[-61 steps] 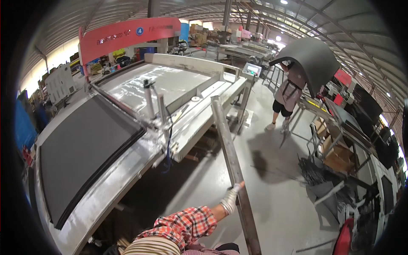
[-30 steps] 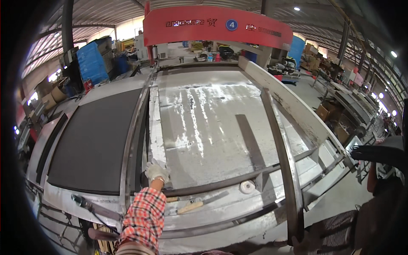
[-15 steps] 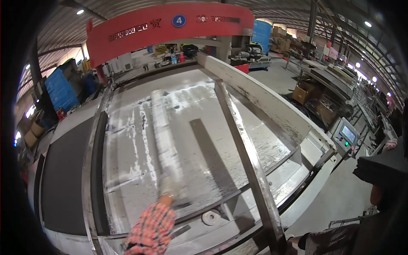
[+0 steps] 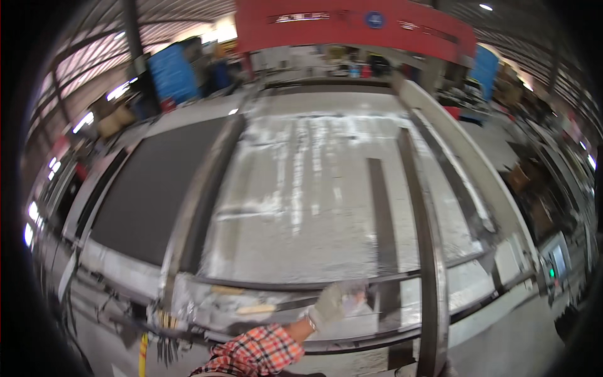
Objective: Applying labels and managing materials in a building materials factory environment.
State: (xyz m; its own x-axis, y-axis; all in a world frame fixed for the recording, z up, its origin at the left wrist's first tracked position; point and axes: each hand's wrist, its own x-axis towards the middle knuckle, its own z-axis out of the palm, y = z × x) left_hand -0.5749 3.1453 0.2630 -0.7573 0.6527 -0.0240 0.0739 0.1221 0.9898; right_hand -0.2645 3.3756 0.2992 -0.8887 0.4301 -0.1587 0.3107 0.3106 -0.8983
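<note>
From the lower edge my left arm in an orange checked sleeve reaches up and to the right. My left hand (image 4: 330,305), in a pale glove, is at the near edge of a large flat grey machine bed (image 4: 301,251). Its fingers look closed, smeared by motion. At its fingertips is a blurred, see-through, slightly reddish thing (image 4: 355,298) whose kind I cannot make out. Left of the hand, a tan-handled tool (image 4: 256,309) lies on the front ledge, with another tan piece (image 4: 226,290) behind it. My right hand is not in view.
A long metal bar (image 4: 424,232) crosses the bed right of my hand; a second bar (image 4: 201,195) runs left, beside a dark flat panel (image 4: 160,188). A red beam (image 4: 352,28) spans the far end. A control panel (image 4: 557,261) stands right.
My view has swung left. My left hand has come back from over the bed to its front edge. The long whitish band stretching ahead of the hand no longer shows.
</note>
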